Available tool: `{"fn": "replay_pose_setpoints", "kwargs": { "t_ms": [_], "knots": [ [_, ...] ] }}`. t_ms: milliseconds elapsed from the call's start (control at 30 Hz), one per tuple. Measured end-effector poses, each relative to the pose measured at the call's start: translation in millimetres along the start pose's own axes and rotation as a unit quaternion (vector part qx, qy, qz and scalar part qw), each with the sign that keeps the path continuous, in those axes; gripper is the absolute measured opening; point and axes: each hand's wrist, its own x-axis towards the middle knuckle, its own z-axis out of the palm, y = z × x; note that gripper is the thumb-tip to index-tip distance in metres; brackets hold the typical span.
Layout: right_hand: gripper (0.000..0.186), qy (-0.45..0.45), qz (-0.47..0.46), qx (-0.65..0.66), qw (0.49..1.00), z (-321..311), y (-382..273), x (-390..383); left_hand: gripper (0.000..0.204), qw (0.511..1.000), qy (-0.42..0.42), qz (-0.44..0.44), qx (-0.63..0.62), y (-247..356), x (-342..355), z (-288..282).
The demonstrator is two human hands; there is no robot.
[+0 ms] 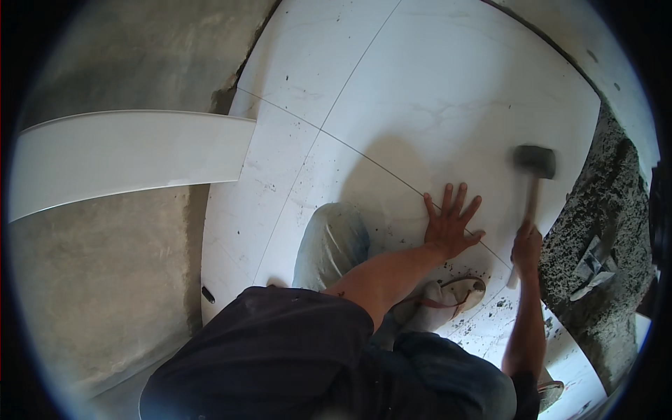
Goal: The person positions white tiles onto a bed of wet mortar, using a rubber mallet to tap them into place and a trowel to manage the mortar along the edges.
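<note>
My right hand (526,248) is closed round the wooden handle of a mallet (535,161) with a dark head. The head is blurred by motion and hangs over a large white floor tile (462,91) near its right side. My left hand (451,224) lies flat with fingers spread, across the thin joint between that tile and the one nearer me. My knee (332,241) rests on the tiles to the left of that hand. Whether the mallet head touches the tile, I cannot tell.
Grey mortar (595,231) lies along the right edge, with a trowel (595,269) on it. At the left a long white panel (133,154) meets the tiles beside a bare concrete wall (126,259). A small black object (208,295) lies at the left tile edge. Dark crumbs dot the tiles.
</note>
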Motion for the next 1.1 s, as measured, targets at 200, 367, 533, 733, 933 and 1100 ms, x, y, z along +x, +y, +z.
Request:
{"fn": "replay_pose_setpoints", "kwargs": {
  "t_ms": [200, 367, 533, 733, 933, 1100],
  "knots": [
    [0.058, 0.014, 0.078, 0.068, 0.995, -2.8, -9.3, -3.1, 0.08, 0.998, 0.058, 0.012, 0.018, -2.0, 1.1, 10.3],
    [0.058, -0.063, 0.155, 0.138, 0.976, -12.6, -51.3, -2.2, 0.083, 0.996, 0.084, -0.012, 0.032, -21.5, -8.5, 19.3],
    [0.057, -0.002, 0.043, -0.055, 0.998, -12.1, 11.3, -11.8, 0.102, 0.994, 0.093, -0.029, -0.04, -19.4, -16.2, 13.5],
    [0.051, 0.042, -0.004, -0.067, 0.997, -0.3, 3.6, -25.5, 0.121, 0.975, 0.156, -0.154, -0.025, -29.4, -17.5, 15.9],
    [0.054, 0.02, 0.082, 0.011, 0.996, -7.7, -14.6, -20.7, 0.122, 0.974, 0.156, -0.163, -0.013, -30.9, -20.3, 15.2],
    [0.057, -0.033, 0.154, 0.194, 0.968, -24.5, -58.0, -13.4, 0.121, 0.97, 0.169, -0.173, 0.016, -39.5, -17.0, 17.2]
  ]
}}
